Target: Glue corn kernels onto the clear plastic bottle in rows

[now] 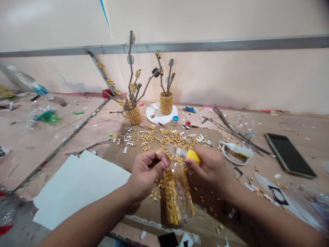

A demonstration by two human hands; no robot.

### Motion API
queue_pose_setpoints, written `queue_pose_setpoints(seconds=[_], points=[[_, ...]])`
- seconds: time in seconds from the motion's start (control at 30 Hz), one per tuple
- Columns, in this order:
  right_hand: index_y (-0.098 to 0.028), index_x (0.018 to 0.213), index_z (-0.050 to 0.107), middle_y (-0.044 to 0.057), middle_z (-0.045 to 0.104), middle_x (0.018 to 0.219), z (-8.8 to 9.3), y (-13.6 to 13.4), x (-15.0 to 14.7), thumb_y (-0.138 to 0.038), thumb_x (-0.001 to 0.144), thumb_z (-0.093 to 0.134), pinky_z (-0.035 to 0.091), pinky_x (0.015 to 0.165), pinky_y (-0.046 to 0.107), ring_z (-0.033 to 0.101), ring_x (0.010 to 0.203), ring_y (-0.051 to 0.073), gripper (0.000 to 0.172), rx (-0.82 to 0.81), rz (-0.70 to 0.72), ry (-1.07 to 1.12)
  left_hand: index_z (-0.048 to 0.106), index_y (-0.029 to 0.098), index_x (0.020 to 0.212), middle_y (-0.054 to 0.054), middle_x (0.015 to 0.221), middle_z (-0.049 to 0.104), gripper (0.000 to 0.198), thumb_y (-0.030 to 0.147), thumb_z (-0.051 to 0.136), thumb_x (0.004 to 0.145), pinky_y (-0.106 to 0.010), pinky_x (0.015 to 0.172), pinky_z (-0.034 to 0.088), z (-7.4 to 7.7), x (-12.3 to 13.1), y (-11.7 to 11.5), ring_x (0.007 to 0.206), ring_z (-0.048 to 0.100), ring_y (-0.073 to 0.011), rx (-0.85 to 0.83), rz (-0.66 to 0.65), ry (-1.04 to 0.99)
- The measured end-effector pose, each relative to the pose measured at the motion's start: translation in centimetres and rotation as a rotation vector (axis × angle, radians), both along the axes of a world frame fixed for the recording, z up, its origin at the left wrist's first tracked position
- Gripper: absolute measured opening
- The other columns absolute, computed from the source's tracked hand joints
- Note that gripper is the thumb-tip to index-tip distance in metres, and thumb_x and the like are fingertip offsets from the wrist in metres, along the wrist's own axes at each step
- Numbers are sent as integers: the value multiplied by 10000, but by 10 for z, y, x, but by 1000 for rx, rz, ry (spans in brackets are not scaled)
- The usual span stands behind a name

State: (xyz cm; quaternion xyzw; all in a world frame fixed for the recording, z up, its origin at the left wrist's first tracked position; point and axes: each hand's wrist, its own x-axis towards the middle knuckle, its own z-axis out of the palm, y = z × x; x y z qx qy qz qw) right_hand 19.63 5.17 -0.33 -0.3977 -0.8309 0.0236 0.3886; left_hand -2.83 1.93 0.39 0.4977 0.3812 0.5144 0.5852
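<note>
A clear plastic bottle piece (181, 195) stands tilted in front of me, partly covered with rows of yellow corn kernels (172, 199). At its upper left edge my left hand (149, 171) is closed in a pinch; whatever lies between the fingertips is too small to make out. My right hand (210, 168) is wrapped round a yellow-ended object (193, 156) with a pale, blurred part pointing left, just above the bottle piece. Loose corn kernels (174, 138) and white scraps lie behind both hands on a cardboard sheet (216, 135).
Two kernel-covered pots (133, 116) (166, 104) with twigs stand at the back, one on a white disc (151, 118). White board (79, 188) lies left. White-handled scissors (228, 159), a white-and-yellow tube (235, 148), twigs (231, 128) and a phone (290, 154) lie right.
</note>
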Motion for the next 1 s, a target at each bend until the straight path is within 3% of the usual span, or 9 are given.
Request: queue_pose_setpoints(seconds=[0.23, 0.37, 0.43, 0.47, 0.57, 0.63, 0.7, 0.83, 1.0], points=[[-246, 659, 412, -47, 389, 531, 2, 15, 19, -611, 1061, 458, 259, 481, 292, 365, 461, 118, 545, -131, -66, 151, 702, 166, 767, -14, 656, 641, 356, 484, 836, 852, -242, 579, 416, 22, -13, 17, 605, 545, -126, 75, 131, 268], [-259, 624, 351, -50, 329, 521, 10, 26, 30, -645, 1046, 465, 251, 472, 308, 318, 468, 124, 584, -203, -147, 289, 692, 185, 907, 9, 644, 645, 214, 396, 715, 930, -225, 499, 370, 42, -57, 44, 522, 512, -111, 174, 277, 378], [-262, 616, 339, -48, 311, 526, 14, 31, 33, -685, 1033, 455, 244, 464, 308, 310, 475, 128, 605, -223, -173, 329, 687, 183, 903, 14, 660, 631, 150, 327, 655, 928, -229, 522, 386, 47, -83, 59, 534, 508, -114, 236, 437, 576], [-263, 614, 340, -47, 307, 530, 15, 32, 34, -695, 1028, 455, 238, 462, 309, 308, 478, 130, 610, -227, -178, 331, 695, 180, 889, 7, 666, 636, 148, 301, 620, 928, -238, 549, 408, 47, -93, 67, 561, 537, -128, 229, 437, 749], [-260, 615, 367, -45, 320, 526, 16, 33, 34, -680, 1026, 475, 236, 465, 317, 315, 480, 132, 598, -233, -160, 294, 752, 172, 986, -61, 866, 767, 251, 232, 518, 918, -301, 737, 509, 39, -109, 82, 793, 682, -211, 163, 317, 1344], [-255, 617, 398, -44, 343, 518, 14, 32, 32, -653, 1027, 495, 251, 472, 318, 332, 477, 132, 580, -234, -139, 254, 771, 175, 1060, -101, 1011, 808, 301, 230, 509, 921, -343, 802, 528, 28, -107, 86, 903, 716, -264, 108, 202, 1561], [-246, 624, 444, -41, 375, 524, 10, 31, 30, -628, 1022, 520, 276, 486, 313, 362, 481, 133, 557, -232, -120, 208, 795, 188, 990, -112, 1029, 819, 270, 229, 539, 915, -359, 830, 538, 15, -100, 89, 918, 728, -285, 94, 106, 1615], [-238, 652, 511, -47, 405, 518, 5, 29, 28, -603, 1004, 567, 302, 501, 304, 402, 471, 135, 510, -218, -91, 145, 794, 188, 1101, -143, 1165, 802, 328, 187, 504, 949, -382, 900, 546, -3, -91, 94, 986, 736, -296, 99, 58, 1665], [-237, 681, 538, -40, 459, 526, 6, 29, 27, -575, 1001, 584, 321, 508, 298, 433, 472, 138, 468, -227, -66, 132, 808, 196, 1078, -133, 1184, 795, 312, 176, 523, 953, -370, 930, 548, -10, -94, 99, 1021, 731, -287, 121, 17, 1686]])
